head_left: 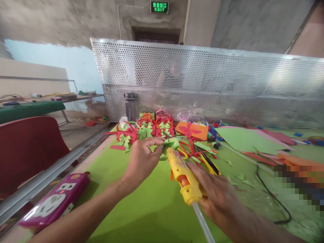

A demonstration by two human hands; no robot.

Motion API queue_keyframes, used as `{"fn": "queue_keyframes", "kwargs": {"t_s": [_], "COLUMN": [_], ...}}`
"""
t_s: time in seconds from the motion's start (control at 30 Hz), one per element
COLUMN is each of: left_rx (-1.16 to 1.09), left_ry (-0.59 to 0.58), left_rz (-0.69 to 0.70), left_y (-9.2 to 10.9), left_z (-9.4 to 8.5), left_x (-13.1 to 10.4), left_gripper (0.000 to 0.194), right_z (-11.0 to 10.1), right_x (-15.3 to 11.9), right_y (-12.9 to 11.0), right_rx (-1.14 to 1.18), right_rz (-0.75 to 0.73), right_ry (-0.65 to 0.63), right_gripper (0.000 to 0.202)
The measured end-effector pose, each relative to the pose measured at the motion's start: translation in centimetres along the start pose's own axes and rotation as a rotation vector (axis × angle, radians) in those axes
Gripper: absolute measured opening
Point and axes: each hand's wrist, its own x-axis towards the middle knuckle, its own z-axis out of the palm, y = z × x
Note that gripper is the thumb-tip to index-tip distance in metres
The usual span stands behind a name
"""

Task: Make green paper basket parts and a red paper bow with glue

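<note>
Seen from the head camera, a person at a craft bench (141, 209) holds a green paper bow (170, 143) between the fingertips of the left hand (143, 158), which is closed in a pinch on the bow's near edge. The right hand (215, 194) is wrapped around the grip of a yellow glue gun (181, 172), its nozzle pointing up at the bow and appearing to touch its underside. A clear glue stick (202, 222) trails from the gun's back end toward the camera.

The bow looks light, thin and easily crushed; a gentle pinch at the folded edge, clear of the nozzle, seems the safest hold. The gun looks rigid and is best held by its handle, away from the tip.

Just beyond the hands lies a cluster of finished red and green bows (145, 130), with an orange card (191, 130) beside it. A yellow utility knife (209, 163) lies just right of the gun. A pink power strip (54, 200) sits well to the left of the left hand. A perforated metal screen (202, 77) stands behind everything.
</note>
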Motion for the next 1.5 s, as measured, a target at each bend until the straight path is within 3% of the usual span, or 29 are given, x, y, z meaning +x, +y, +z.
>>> {"fn": "queue_keyframes", "kwargs": {"t_s": [0.8, 1.5], "left_rx": [0.012, 0.005], "left_ry": [-0.008, -0.033], "left_rz": [-0.001, -0.018], "left_y": [0.23, 0.04], "left_z": [-0.08, 0.01], "left_x": [-0.08, 0.02], "left_gripper": [0.015, 0.016], "right_z": [0.09, 0.25], "right_x": [0.17, -0.24], "right_y": [-0.11, -0.03], "right_rx": [-0.05, -0.016], "right_rz": [-0.03, -0.002], "right_ry": [0.043, -0.002], "right_gripper": [0.041, 0.057]}}
